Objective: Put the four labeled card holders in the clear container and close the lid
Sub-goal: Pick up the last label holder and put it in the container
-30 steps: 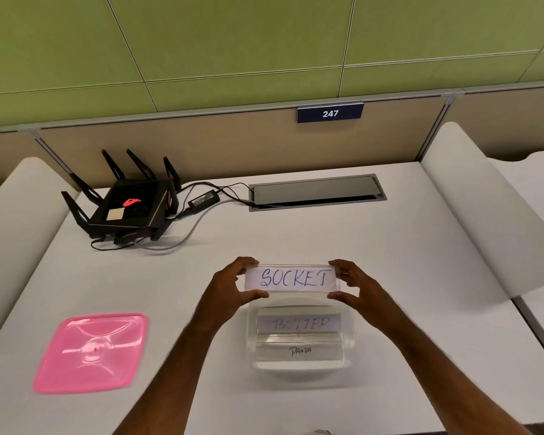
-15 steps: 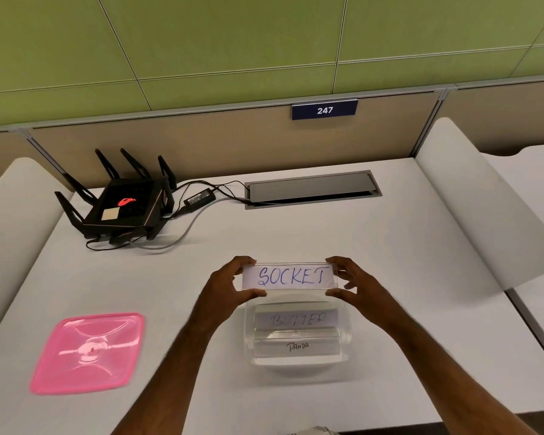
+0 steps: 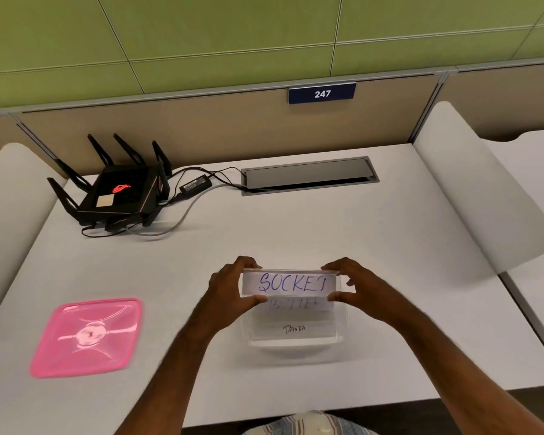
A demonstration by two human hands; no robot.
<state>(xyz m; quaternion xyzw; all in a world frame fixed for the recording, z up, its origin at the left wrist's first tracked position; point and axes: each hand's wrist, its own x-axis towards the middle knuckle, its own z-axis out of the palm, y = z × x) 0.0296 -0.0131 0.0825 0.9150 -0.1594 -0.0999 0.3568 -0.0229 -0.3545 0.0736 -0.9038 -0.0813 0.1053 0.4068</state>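
Observation:
I hold a clear card holder labeled SOCKET (image 3: 291,283) by its two ends, my left hand (image 3: 230,288) on its left end and my right hand (image 3: 355,285) on its right. It hovers over the far rim of the clear container (image 3: 341,335) on the white desk. Inside the container lie a holder with a blurred label starting with B (image 3: 296,305), partly hidden by the SOCKET holder, and one labeled PANDA (image 3: 294,329). The pink lid (image 3: 87,337) lies flat on the desk to the left, apart from the container.
A black router with antennas (image 3: 120,193) and its cables and power brick (image 3: 195,185) sit at the back left. A grey cable hatch (image 3: 308,175) is set into the desk at the back. White side panels (image 3: 484,196) flank the desk.
Both hands have brought the SOCKET holder slightly down and toward me, so it now overlaps the top of the B-labeled holder in the container. The lid has not moved.

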